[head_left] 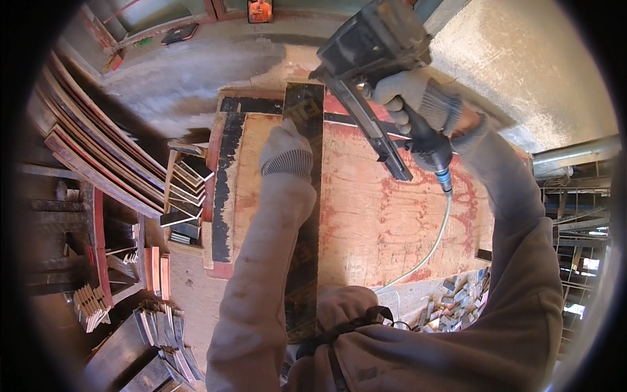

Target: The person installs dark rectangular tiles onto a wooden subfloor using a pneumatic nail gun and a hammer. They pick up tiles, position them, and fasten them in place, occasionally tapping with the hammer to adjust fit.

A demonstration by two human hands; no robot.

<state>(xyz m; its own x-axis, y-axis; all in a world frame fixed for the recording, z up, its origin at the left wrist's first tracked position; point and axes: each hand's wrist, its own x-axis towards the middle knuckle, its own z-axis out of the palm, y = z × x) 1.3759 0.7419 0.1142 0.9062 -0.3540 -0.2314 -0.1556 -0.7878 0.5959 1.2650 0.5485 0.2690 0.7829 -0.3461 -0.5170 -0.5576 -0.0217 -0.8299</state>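
My right hand (413,99), gloved in grey knit, is wrapped around the handle of a black nail gun (373,40). The gun is raised at the far right, its nose close to the far end of a long dark plank (312,140) and its magazine slanting toward me. A pale air hose (441,228) runs from a blue fitting at the handle down toward my body. My left hand (285,149), also gloved, is curled at the plank's left edge near its far end. Its fingertips are partly hidden. The plank lies lengthwise over a worn, red-stained plywood worktop (392,202).
Curved stacked boards (104,153) lean at the left beside a wooden rack (186,189) of cut strips. Small wood offcuts (457,302) are heaped at the near right. A phone (260,11) stands on the far ledge, with a dark flat object (179,34) left of it.
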